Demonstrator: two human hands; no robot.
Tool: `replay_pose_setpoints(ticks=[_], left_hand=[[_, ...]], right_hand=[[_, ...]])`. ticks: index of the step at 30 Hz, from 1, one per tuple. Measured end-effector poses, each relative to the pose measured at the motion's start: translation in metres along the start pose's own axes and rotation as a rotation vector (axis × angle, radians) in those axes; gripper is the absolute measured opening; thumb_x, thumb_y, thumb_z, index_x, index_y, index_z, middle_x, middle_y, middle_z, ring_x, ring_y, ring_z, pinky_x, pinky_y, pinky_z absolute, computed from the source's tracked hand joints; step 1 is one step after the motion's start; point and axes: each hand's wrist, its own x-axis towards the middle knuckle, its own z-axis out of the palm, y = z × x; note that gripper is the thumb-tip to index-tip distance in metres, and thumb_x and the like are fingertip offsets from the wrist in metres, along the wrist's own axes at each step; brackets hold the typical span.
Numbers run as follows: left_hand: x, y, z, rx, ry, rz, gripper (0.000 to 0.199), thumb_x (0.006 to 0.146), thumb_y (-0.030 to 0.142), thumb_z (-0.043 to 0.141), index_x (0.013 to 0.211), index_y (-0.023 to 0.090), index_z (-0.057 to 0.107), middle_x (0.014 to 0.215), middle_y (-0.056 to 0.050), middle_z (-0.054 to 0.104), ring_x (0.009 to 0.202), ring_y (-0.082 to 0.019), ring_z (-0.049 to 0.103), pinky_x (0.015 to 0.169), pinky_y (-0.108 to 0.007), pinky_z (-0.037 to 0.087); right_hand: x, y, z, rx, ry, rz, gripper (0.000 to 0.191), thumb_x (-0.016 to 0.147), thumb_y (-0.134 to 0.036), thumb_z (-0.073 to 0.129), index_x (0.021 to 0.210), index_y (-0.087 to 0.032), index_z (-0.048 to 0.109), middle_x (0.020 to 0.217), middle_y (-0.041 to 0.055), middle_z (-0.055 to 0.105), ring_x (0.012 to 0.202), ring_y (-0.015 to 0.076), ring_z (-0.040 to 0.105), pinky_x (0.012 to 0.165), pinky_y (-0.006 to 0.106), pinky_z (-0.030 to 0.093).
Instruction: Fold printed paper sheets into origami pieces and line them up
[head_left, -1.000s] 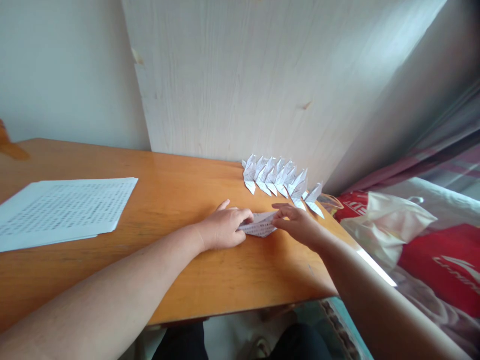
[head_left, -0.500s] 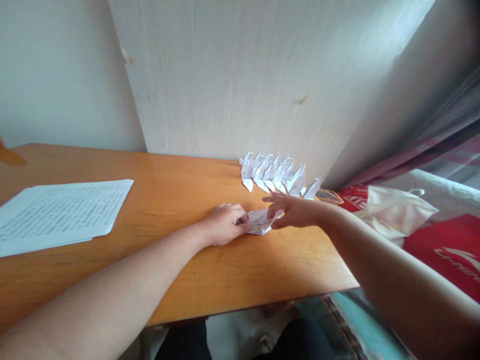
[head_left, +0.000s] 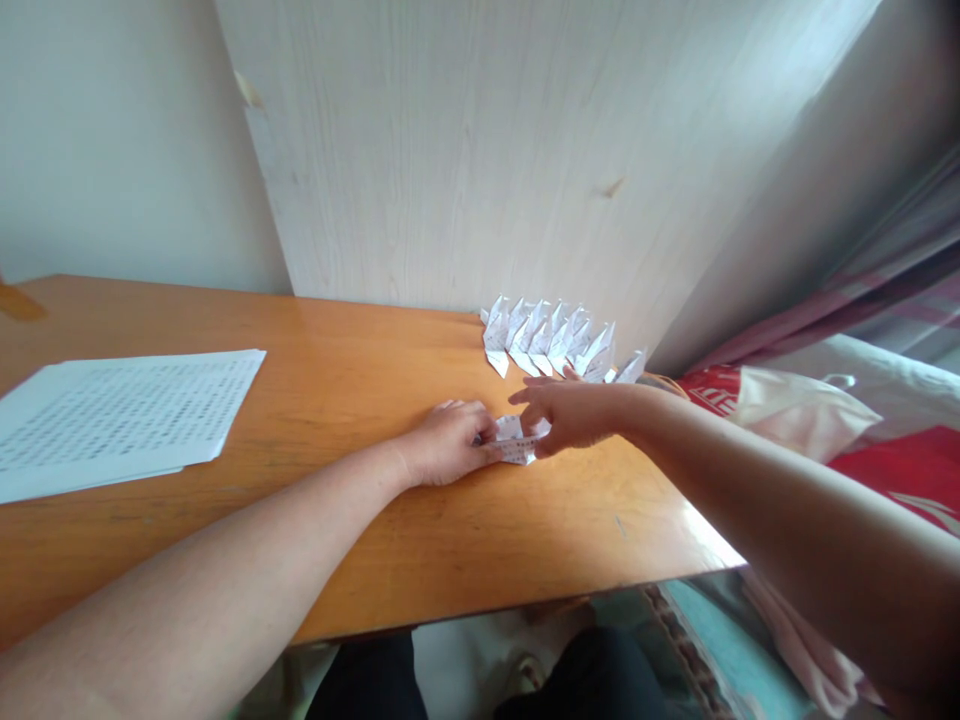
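A small piece of folded printed paper (head_left: 516,448) lies on the wooden table between my hands, its near edge raised in a strip. My left hand (head_left: 452,442) pinches its left end between thumb and fingers. At the right end, my right hand (head_left: 574,412) has its thumb and a finger closed on the paper, while other fingers stretch out above it. Just beyond stand several pointed folded paper pieces (head_left: 551,338) in close rows.
A stack of printed sheets (head_left: 127,415) lies on the left of the table (head_left: 360,375). A pale board (head_left: 450,150) rises behind it. Red bags (head_left: 900,465) and a cream bag (head_left: 799,410) sit past the right edge.
My right hand has shifted slightly left and farther over the folded paper, covering more of its right end. My left hand keeps its pinch. The view has moved slightly.
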Motion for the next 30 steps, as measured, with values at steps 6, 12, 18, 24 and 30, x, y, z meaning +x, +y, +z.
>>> replay_pose_setpoints(ticks=[6, 12, 18, 24, 30], left_hand=[[0.001, -0.001, 0.002, 0.019, 0.003, 0.024, 0.025, 0.087, 0.047, 0.061, 0.09, 0.022, 0.064, 0.092, -0.003, 0.067, 0.084, -0.02, 0.061, 0.074, -0.031, 0.044], [0.002, -0.003, 0.002, 0.054, -0.026, 0.078, 0.021, 0.088, 0.04, 0.061, 0.081, 0.021, 0.062, 0.099, -0.003, 0.067, 0.09, -0.02, 0.061, 0.08, -0.031, 0.044], [0.001, 0.002, -0.001, 0.05, -0.026, 0.028, 0.022, 0.087, 0.039, 0.063, 0.099, 0.021, 0.066, 0.1, -0.005, 0.067, 0.092, -0.021, 0.061, 0.079, -0.032, 0.045], [0.001, -0.001, 0.001, 0.033, -0.017, 0.031, 0.022, 0.092, 0.041, 0.056, 0.091, 0.021, 0.065, 0.097, -0.004, 0.067, 0.091, -0.021, 0.061, 0.079, -0.032, 0.046], [0.0, -0.003, 0.003, 0.05, 0.0, 0.043, 0.019, 0.09, 0.039, 0.057, 0.091, 0.021, 0.065, 0.103, -0.004, 0.066, 0.093, -0.02, 0.06, 0.081, -0.031, 0.045]], right_hand=[[0.004, 0.007, 0.006, -0.013, 0.048, -0.07, 0.019, 0.078, -0.034, 0.076, 0.097, -0.035, 0.079, 0.146, 0.0028, 0.054, 0.142, 0.039, 0.035, 0.113, 0.071, 0.012], [0.008, 0.016, 0.006, 0.05, 0.068, -0.153, 0.021, 0.074, -0.027, 0.077, 0.095, -0.03, 0.079, 0.139, 0.004, 0.06, 0.129, 0.0326, 0.053, 0.111, 0.051, 0.035], [0.011, 0.022, 0.004, 0.11, 0.006, -0.241, 0.023, 0.078, -0.025, 0.071, 0.1, -0.025, 0.077, 0.123, 0.004, 0.07, 0.112, 0.0252, 0.064, 0.098, 0.035, 0.046], [0.009, 0.023, 0.006, 0.115, 0.012, -0.194, 0.015, 0.082, -0.029, 0.069, 0.092, -0.022, 0.077, 0.123, 0.0054, 0.07, 0.111, 0.0254, 0.064, 0.099, 0.035, 0.044], [0.009, 0.027, 0.012, 0.121, 0.045, -0.147, 0.013, 0.079, -0.031, 0.072, 0.085, -0.022, 0.077, 0.134, 0.0069, 0.064, 0.12, 0.0286, 0.06, 0.105, 0.038, 0.041]])
